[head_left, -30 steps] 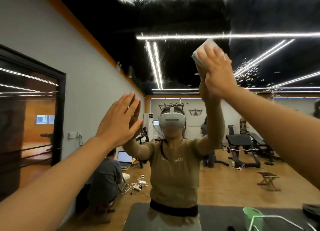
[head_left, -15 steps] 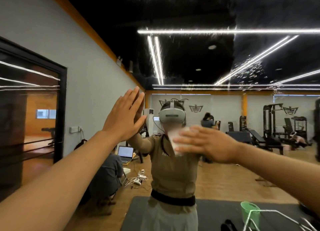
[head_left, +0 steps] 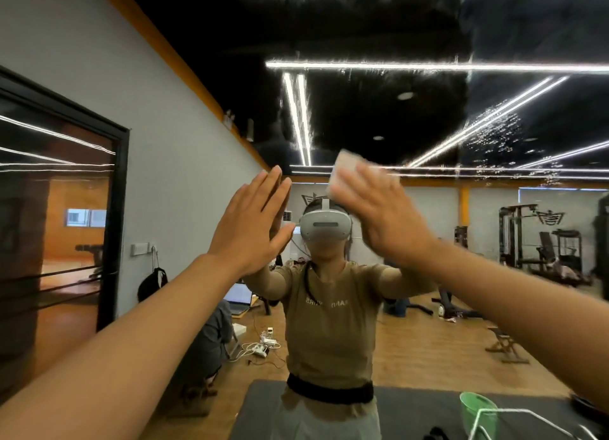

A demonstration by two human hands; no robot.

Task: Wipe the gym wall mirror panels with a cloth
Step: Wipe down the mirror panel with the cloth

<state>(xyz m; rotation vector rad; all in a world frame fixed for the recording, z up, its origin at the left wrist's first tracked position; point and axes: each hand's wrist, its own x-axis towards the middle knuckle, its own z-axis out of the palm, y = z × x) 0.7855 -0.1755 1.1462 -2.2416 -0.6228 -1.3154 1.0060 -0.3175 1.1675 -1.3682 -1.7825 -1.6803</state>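
Observation:
The wall mirror [head_left: 412,116] fills the view ahead and reflects the gym and me. My right hand [head_left: 385,219] presses a folded white cloth [head_left: 344,169] flat against the glass near the middle, blurred by motion. The cloth sticks out above my fingertips. My left hand [head_left: 250,222] rests flat on the mirror to the left, fingers together and pointing up, holding nothing. Fine droplets speckle the glass at the upper right [head_left: 497,126].
A grey wall [head_left: 158,149] with a dark-framed doorway [head_left: 59,209] runs along the left. A green bucket [head_left: 478,413] and a white wire frame [head_left: 527,423] sit low at the right on a dark mat [head_left: 263,406]. Reflected gym machines [head_left: 540,242] stand at the right.
My right hand with the cloth swept down from high on the mirror to chest height, then back up and left to head height. My left hand stayed pressed on the glass.

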